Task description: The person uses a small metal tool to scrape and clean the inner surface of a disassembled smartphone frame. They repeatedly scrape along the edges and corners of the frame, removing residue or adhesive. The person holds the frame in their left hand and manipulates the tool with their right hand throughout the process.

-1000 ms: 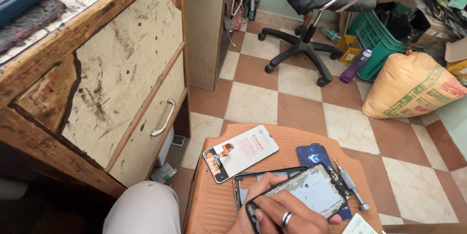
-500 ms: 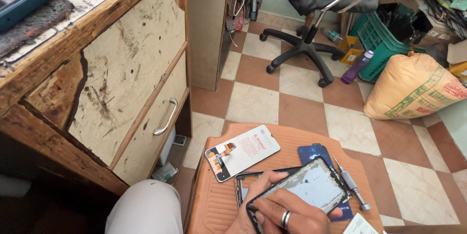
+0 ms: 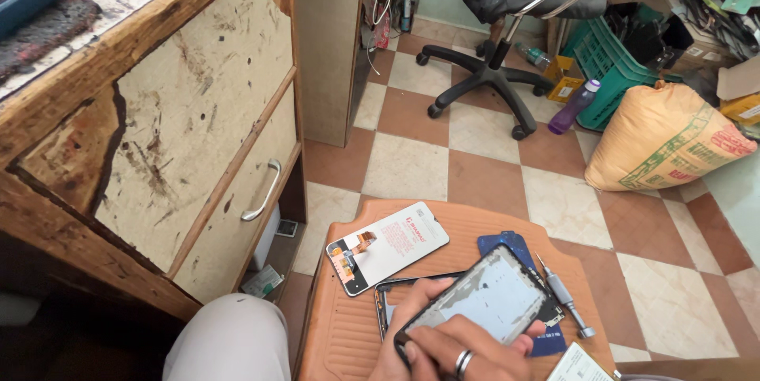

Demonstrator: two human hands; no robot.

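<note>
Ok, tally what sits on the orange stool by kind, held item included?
Phone panels: 2, a white replacement screen panel and a grey-backed phone frame in the hand
Blue back cover: 1
Silver precision screwdriver: 1
Total: 4

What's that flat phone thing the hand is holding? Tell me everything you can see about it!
The phone screen panel is a thin flat rectangle with rounded corners, a dark rim and a pale grey, shiny-looking face that shows no picture. It is tilted, one corner pointing up toward the silver screwdriver. A hand with a ring takes it in its grip at the lower end, a thumb along one edge. It is held over the orange stool top, above a dark phone frame and a blue part.
</note>
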